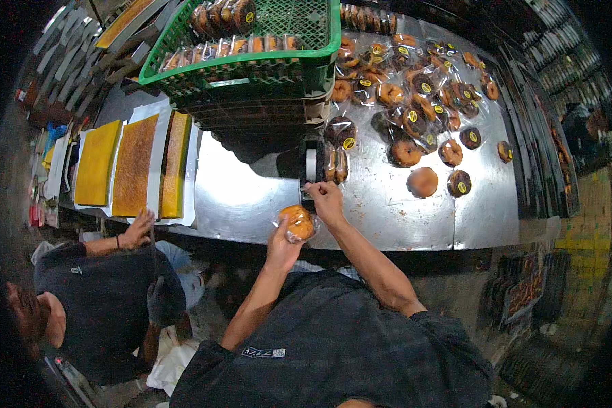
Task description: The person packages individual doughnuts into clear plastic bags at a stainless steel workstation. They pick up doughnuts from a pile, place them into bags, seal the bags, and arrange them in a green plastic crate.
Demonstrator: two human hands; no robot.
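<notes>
A round golden-brown donut (296, 223) in clear plastic wrap is held by my left hand (285, 238) over the front edge of the metal table. My right hand (327, 201) is raised just beside it, thumb and fingers pinched together. Those fingertips meet the near end of a dark dispenser with a pale roll (311, 165); whatever they pinch is too small to make out. Right of the dispenser stand wrapped donuts (336, 164) on edge, close to my right hand. A dark wrapped donut with a yellow round sticker (341, 131) lies behind them.
Many wrapped donuts (405, 153) spread over the table's right side. A green crate (251, 76) with packed donuts stands at the back. On the left, a co-worker's hand (137, 230) touches sheet cakes (134, 166), holding a long blade. Dark trays (537, 136) line the right edge.
</notes>
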